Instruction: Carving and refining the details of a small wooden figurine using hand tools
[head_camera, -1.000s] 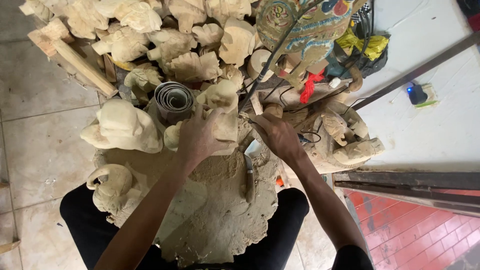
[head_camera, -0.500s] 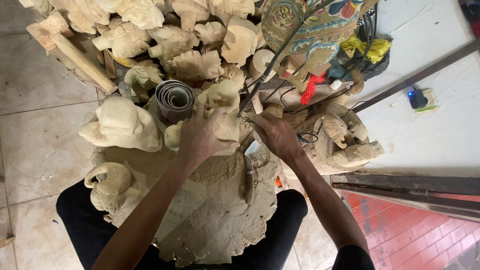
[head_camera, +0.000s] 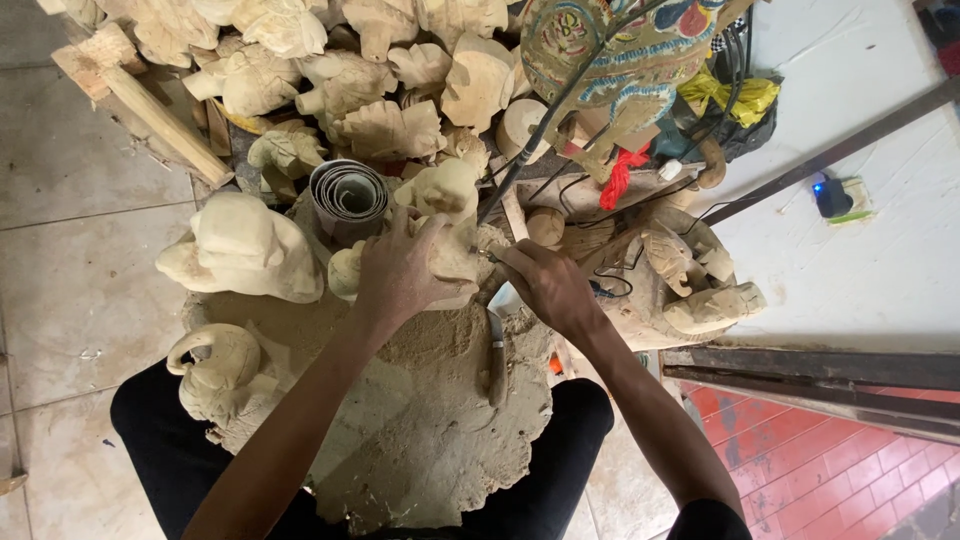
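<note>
The left hand (head_camera: 405, 270) is gripping a pale wooden figure (head_camera: 450, 225) on the dusty work block (head_camera: 420, 440). The right hand (head_camera: 545, 285) is closing on a small tool at its three o'clock side. The figure is looking rough-shaped, detail remaining. A knife (head_camera: 496, 355) is lying at six o'clock; carved blanks (head_camera: 390, 130) are piling at twelve.

Only one view here: a camera on the person's head looked almost straight down, close enough that both forearms ran in from the bottom edge. It took in the lap with its dusty, pale cloth cover (head_camera: 420, 440), the heap of unpainted pale wooden carvings (head_camera: 360, 90) along the top, and grey floor tiles (head_camera: 70, 270) at left.
</note>
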